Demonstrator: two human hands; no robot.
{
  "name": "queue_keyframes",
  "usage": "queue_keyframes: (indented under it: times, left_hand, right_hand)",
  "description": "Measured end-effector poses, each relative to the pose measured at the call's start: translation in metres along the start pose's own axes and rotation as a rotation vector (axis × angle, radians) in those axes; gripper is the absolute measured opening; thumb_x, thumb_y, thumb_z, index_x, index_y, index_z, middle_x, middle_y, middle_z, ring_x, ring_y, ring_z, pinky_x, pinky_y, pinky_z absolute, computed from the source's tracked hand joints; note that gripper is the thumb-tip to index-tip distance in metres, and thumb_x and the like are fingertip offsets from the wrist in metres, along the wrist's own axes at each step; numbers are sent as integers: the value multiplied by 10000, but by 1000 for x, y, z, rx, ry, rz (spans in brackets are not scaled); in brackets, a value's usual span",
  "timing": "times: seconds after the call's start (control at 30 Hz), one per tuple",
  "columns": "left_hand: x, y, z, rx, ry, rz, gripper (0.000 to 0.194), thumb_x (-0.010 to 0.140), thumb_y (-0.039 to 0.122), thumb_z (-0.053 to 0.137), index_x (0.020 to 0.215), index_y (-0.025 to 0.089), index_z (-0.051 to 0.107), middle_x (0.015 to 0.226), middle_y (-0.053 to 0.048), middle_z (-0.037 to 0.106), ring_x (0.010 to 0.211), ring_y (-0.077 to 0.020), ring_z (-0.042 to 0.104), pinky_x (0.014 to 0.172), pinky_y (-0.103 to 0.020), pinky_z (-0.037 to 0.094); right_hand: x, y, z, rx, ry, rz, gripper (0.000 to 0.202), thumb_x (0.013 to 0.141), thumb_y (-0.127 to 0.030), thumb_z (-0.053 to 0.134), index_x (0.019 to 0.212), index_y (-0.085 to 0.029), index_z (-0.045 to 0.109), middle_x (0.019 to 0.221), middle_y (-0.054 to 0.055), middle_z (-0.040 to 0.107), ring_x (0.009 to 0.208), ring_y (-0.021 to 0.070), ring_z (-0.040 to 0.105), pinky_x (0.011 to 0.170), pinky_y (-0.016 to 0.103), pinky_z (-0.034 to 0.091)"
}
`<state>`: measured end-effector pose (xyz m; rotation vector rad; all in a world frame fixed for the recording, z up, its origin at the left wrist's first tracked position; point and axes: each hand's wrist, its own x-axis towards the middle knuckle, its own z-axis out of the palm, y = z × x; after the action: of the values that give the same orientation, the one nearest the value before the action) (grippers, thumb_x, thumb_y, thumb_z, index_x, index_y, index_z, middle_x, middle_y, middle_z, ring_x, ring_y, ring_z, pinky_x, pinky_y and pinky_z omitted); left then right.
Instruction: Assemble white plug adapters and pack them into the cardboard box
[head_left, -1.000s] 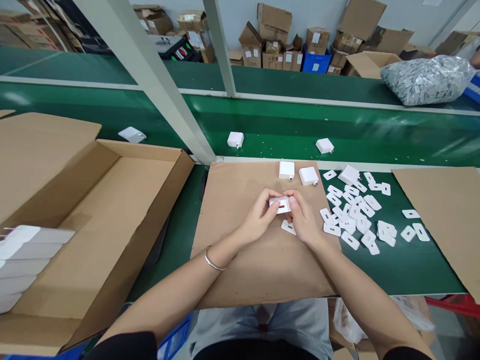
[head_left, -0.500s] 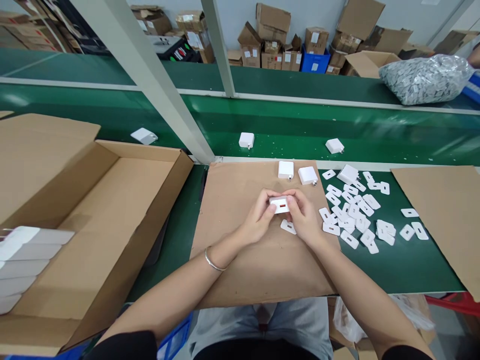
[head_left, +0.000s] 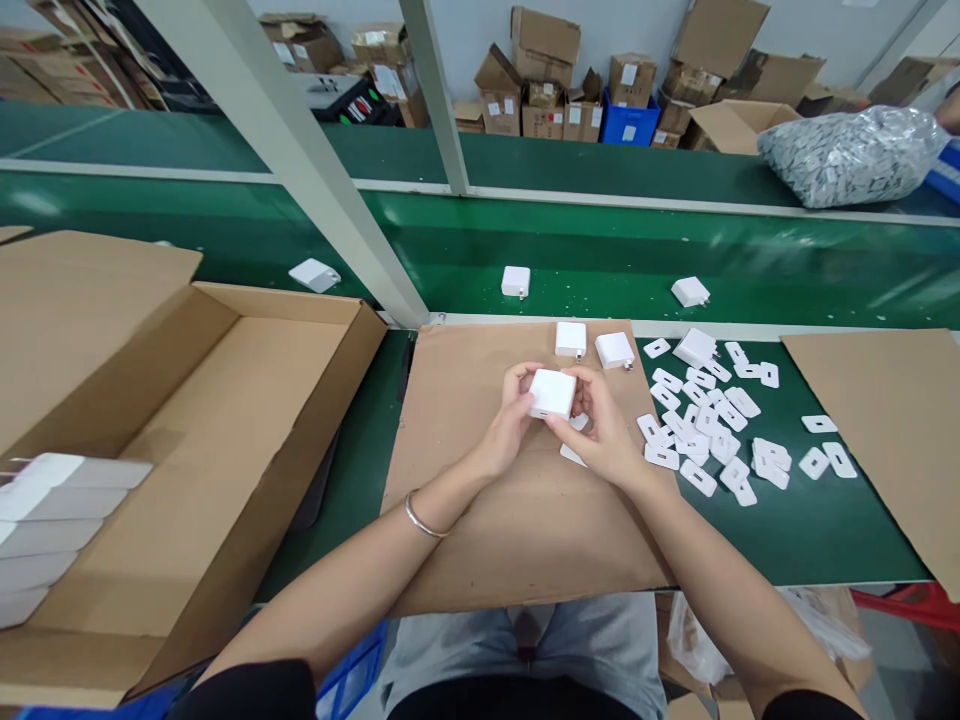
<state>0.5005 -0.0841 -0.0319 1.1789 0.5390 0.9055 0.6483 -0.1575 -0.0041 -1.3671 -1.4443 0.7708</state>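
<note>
Between my two hands is a white charger (head_left: 553, 393), its broad flat face turned up. My left hand (head_left: 508, 422) grips its left side, thumb at the front corner. On the other side, the fingers and thumb of my right hand (head_left: 602, 425) close on its right edge. Under the right hand, a white face plate (head_left: 573, 455) lies partly hidden on the cardboard sheet (head_left: 480, 540). Two more chargers, one white charger (head_left: 571, 339) and a second charger (head_left: 615, 350), rest at the sheet's far edge. Many loose slotted plates (head_left: 705, 420) are scattered to the right.
An open cardboard box (head_left: 217, 450) at left holds a row of white pieces (head_left: 60, 500). Beyond the table, a green conveyor belt (head_left: 592, 285) carries several chargers. A slanted metal post (head_left: 300, 160) rises behind the box. Another cardboard sheet (head_left: 885, 420) lies at right.
The charger has been tilted from showing its port end to showing its broad face, and sits slightly further left. The chargers on the belt have shifted right.
</note>
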Motion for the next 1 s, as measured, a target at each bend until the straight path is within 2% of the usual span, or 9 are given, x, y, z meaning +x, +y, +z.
queue_keyframes:
  times: [0.17,0.27,0.33,0.47,0.63,0.73,0.83,0.93,1.0]
  left_hand:
    - [8,3,3,-297,-123,-311,453,929,511,574,1195,145,589,1122,-144,714,990,-274,699,943,-449,544]
    - [9,8,3,-374,-153,-332,485,927,456,609,1290,137,577,1123,-159,737,993,-287,725,952,-461,551]
    - [12,17,2,-394,-117,-314,508,959,490,563,1342,157,554,1112,-154,745,1006,-281,732,955,-459,558]
    - [12,60,0,-309,52,-72,504,1011,484,502,1454,246,476,1200,-113,719,1110,-247,714,991,-431,554]
    - [-20,130,-21,173,284,330,525,970,500,617,1447,319,492,1197,-72,670,1177,-281,686,981,-446,566]
    - [-49,158,-64,574,457,462,520,915,483,698,1370,276,554,1169,-83,638,1149,-275,666,991,-435,556]
    - [-75,176,-135,1055,661,440,402,882,413,727,1212,202,637,1209,-123,598,1200,-296,587,1083,-486,485]
    - [-97,184,-211,1450,838,178,360,883,348,686,1188,161,649,1197,-161,590,1217,-342,529,1102,-580,416]
    - [-112,184,-250,1693,774,-97,357,934,374,608,1211,154,647,1175,-159,618,1240,-370,505,1090,-616,388]
  right_hand:
    - [3,3,-3,-192,-3,-159,520,907,-291,627,1392,-265,442,1344,131,568,1055,259,601,914,445,538]
    - [5,1,-10,-289,54,-164,657,840,-266,649,1439,-242,381,1360,139,563,1126,293,588,983,491,505]
    - [7,4,-17,-417,84,-126,536,826,-287,634,1331,-211,471,1259,145,596,1107,320,581,961,509,490]
    - [12,19,-26,-755,1,-30,270,800,-423,677,929,-200,594,995,136,614,1042,369,560,907,517,456]
    - [21,40,-30,-766,-74,-62,197,855,-412,629,846,-217,603,925,100,636,929,309,579,841,441,442]
    - [26,45,-31,-756,-58,-88,190,872,-399,617,828,-215,610,915,105,653,899,303,580,810,427,427]
    - [27,43,-29,-758,-49,-91,174,865,-376,636,814,-212,613,912,105,661,891,298,581,790,411,415]
    - [25,40,-25,-745,-62,-71,156,855,-356,658,810,-211,621,895,83,652,878,276,588,770,384,406]
    - [24,37,-23,-748,-68,-65,155,868,-353,649,815,-209,626,897,74,646,882,265,591,768,370,401]
